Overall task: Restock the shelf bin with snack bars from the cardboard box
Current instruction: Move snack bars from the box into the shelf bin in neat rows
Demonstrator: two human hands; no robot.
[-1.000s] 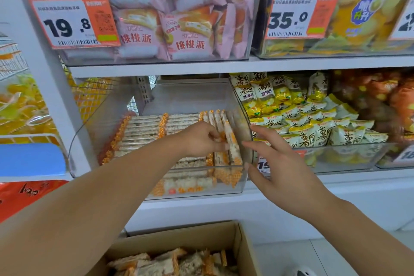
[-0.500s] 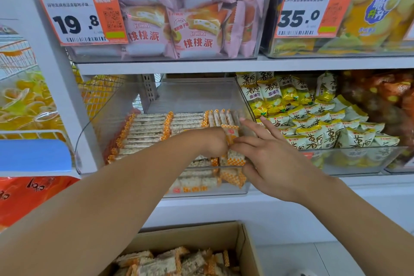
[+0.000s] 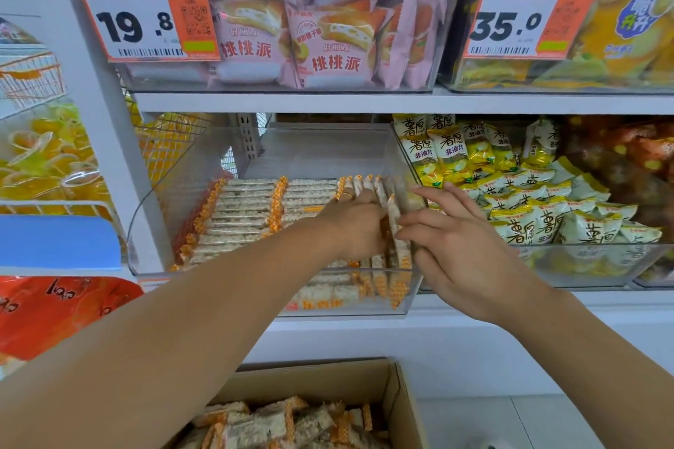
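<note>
Pressing snack bars [image 3: 395,230] upright, both hands meet in the clear shelf bin [image 3: 204,171] at frame centre.
Left hand [image 3: 355,220] curls against the standing bars; right hand [image 3: 459,248] lies fingers straight, touching them. More bars lie flat to their left. At bottom centre sits the cardboard box [image 3: 328,381], holding more bars.

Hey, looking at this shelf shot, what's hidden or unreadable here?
- Head view: left hand fingertips, hidden among the snack bars.
- Clear bin price label, covered by the arms.
- Cardboard box, cut off by the bottom edge.
- Small print on the 19.8 tag, too blurred.
</note>
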